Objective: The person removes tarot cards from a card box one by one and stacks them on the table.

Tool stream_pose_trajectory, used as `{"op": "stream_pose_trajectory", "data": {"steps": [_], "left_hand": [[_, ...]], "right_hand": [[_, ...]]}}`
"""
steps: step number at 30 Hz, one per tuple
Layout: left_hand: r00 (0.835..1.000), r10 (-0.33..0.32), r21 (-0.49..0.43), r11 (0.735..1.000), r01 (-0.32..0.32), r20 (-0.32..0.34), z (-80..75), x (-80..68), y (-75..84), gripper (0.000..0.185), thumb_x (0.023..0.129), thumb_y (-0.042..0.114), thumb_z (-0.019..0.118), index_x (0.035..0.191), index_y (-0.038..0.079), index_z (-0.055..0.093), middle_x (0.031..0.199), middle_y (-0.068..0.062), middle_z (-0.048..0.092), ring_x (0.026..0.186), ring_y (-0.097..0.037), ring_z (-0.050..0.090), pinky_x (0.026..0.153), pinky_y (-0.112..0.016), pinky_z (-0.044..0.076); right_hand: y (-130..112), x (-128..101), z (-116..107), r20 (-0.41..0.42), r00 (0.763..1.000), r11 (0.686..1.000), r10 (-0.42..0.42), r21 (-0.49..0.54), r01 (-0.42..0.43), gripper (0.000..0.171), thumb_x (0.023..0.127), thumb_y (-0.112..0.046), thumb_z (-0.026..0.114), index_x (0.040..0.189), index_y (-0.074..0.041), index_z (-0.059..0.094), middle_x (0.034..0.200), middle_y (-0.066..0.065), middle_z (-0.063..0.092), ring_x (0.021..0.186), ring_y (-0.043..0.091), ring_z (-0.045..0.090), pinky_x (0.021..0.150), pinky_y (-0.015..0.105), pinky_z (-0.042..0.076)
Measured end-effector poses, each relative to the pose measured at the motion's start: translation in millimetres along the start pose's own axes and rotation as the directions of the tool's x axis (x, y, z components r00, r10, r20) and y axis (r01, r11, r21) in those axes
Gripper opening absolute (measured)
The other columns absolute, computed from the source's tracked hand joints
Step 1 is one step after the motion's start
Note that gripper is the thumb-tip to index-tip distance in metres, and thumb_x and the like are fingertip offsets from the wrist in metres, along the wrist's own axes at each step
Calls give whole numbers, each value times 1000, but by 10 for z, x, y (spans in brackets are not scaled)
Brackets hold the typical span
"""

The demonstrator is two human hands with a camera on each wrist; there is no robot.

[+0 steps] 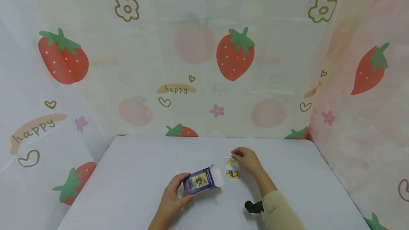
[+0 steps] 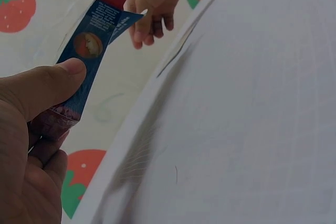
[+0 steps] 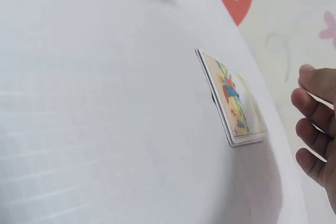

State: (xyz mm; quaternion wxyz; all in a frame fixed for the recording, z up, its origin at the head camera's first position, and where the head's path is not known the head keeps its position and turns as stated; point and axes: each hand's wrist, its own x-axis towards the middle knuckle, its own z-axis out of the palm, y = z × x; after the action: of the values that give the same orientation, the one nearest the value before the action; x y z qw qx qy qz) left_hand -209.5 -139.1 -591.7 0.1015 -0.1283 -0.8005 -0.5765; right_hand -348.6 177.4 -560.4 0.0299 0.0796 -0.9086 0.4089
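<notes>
My left hand (image 1: 179,188) grips a blue card box (image 1: 198,181) by its closed end, just above the white table (image 1: 140,166). The box's end flap stands open toward the right. In the left wrist view my thumb (image 2: 42,87) presses the box (image 2: 89,45) against my fingers. A small stack of picture cards (image 1: 232,169) lies face up on the table to the right of the box. My right hand (image 1: 239,154) hovers at the stack's far right corner, fingers loosely curled and holding nothing. The right wrist view shows those fingers (image 3: 315,129) a little apart from the cards (image 3: 233,100).
Strawberry-print cloth (image 1: 235,54) walls in the table at the back and on both sides. A black wrist mount (image 1: 254,207) sits on my right forearm by a beige sleeve (image 1: 281,212). Bare tabletop spreads left and right of the hands.
</notes>
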Motion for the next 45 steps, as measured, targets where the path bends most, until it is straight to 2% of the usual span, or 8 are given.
{"op": "stream_pose_trajectory", "data": {"steps": [4,9,13,20,24,30,40,45], "left_hand": [[1000,10,6,1000,-10,1,-2,4,-6,76,71,5,92,139,18,59,140,6,59,139,-22,51,122,-23,34],[999,36,13,999,-36,1,-6,4,-14,77,71,6,92,139,20,59,141,3,59,139,-25,51,121,-21,35],[999,37,23,999,-37,-2,-7,2,-21,77,71,7,92,138,24,59,141,3,59,139,-25,51,120,-19,35],[998,69,34,997,-68,-7,9,19,-26,78,70,5,92,139,21,59,140,3,60,137,-26,53,120,-22,36],[998,63,41,997,-62,-9,17,23,-32,78,70,5,93,139,19,59,140,4,60,137,-25,53,120,-22,36],[998,61,35,998,-61,-13,22,19,-25,78,69,3,92,139,14,59,140,3,60,137,-26,53,120,-20,35],[999,31,21,999,-31,-7,33,17,-27,78,70,4,92,137,24,59,141,-1,60,138,-21,52,122,-28,35],[999,36,8,999,-36,-7,30,23,-30,78,70,3,92,138,23,59,142,-4,60,138,-20,51,121,-23,34]], "right_hand": [[-75,-115,-19,-35,999,1000,0,12,0,15,98,-22,71,108,-12,74,100,-1,73,93,16,65,85,39,59],[-168,-228,-41,-56,998,999,23,30,-21,15,98,-24,70,108,-13,74,95,-2,71,89,15,62,74,30,55],[-245,-319,-68,-72,997,999,3,43,0,15,98,-24,69,107,-13,75,91,-3,69,85,15,59,68,27,50],[-365,-474,-122,-89,996,997,-31,65,37,16,98,-25,70,108,-14,76,91,-5,69,87,15,58,74,30,50],[-411,-557,-128,-90,995,996,-48,75,55,16,98,-25,70,108,-14,76,91,-7,69,89,13,58,80,30,52],[-448,-662,-98,-91,994,993,-68,92,76,14,98,-24,70,107,-15,76,91,-10,69,88,11,58,79,28,52],[-506,-802,-50,-104,990,989,-97,102,108,10,96,-22,73,104,-19,77,86,-13,67,86,9,58,77,25,52],[-542,-846,-39,-101,988,987,-119,98,129,9,94,-22,74,103,-22,76,83,-16,66,84,8,57,77,24,52]]}}
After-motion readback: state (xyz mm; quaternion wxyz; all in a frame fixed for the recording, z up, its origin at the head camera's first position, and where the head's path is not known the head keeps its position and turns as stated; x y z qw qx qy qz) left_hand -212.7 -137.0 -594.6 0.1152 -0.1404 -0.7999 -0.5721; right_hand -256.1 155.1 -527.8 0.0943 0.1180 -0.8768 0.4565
